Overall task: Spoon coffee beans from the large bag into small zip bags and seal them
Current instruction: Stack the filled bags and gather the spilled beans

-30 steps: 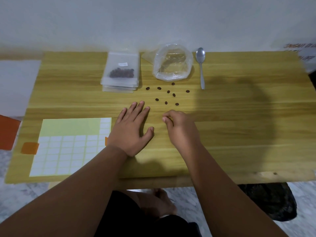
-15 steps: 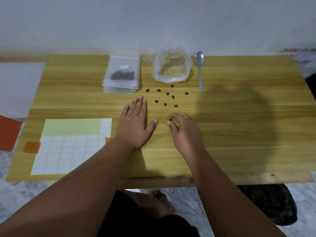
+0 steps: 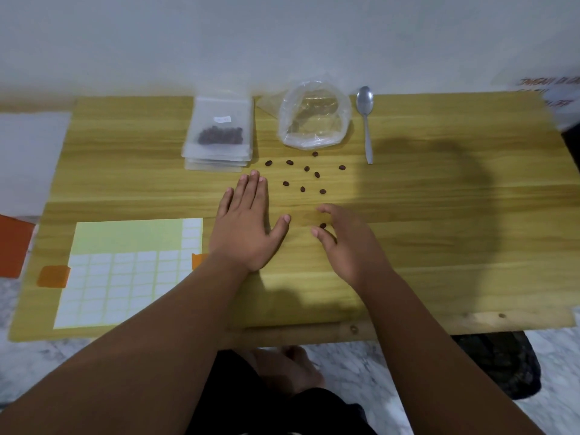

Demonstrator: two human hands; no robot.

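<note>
Wooden table. At 9 o'clock of the hands lies a flat, partly peeled sheet of white rectangular labels. The left hand rests palm-down, fingers straight and pressed together, thumb spread. The right hand arches, fingers loosely curved and parted, with one coffee bean on the wood between thumb and forefinger, unpinched. At 12 o'clock are oval scattered beans. Beyond, at 11, is a stack of frosted small zip bags, the top one holding beans. At 12 is the clear, crinkled large bag, mouth open, and at 1 a metal spoon.
</note>
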